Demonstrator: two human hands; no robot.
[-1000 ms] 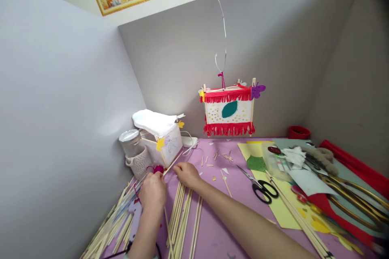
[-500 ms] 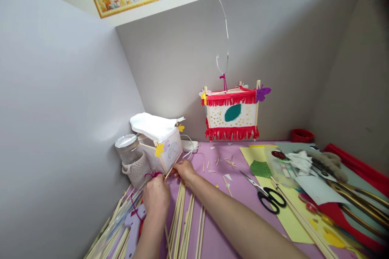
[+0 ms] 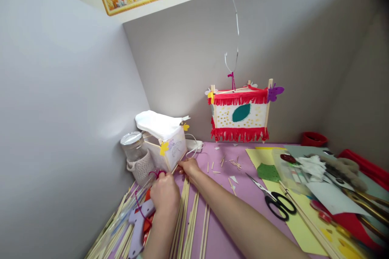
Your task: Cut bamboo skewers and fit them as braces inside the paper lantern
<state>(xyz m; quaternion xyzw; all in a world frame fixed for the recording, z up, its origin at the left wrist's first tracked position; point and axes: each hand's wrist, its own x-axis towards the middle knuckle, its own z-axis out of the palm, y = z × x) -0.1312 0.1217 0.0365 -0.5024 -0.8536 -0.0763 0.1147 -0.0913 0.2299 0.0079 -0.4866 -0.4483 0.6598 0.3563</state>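
Between my two hands runs a short length of thin wooden stick (image 3: 175, 168), close to the base of a white paper lantern (image 3: 178, 144) with yellow cutouts. My left hand (image 3: 165, 191) is closed on the stick's near end, beside magenta yarn (image 3: 158, 173). Pinched fingers of my right hand (image 3: 188, 168) hold its far end. Long wooden sticks (image 3: 191, 220) lie below my hands. A lilac glue gun (image 3: 138, 226) is left of my left wrist. The fingertips are small and partly hidden.
A red-fringed lantern (image 3: 240, 115) hangs from a wire hook (image 3: 238, 28). A jar (image 3: 133, 147) stands at left. Black-handled scissors (image 3: 278, 202), yellow paper (image 3: 296, 226), a clear plastic tray (image 3: 284, 174) and a red bowl (image 3: 314, 139) are at right. Small stick pieces lie scattered mid-table.
The view has shifted, so most things appear farther right. Both hands keep hold of the stick near the white lantern, with little visible change in their grip.
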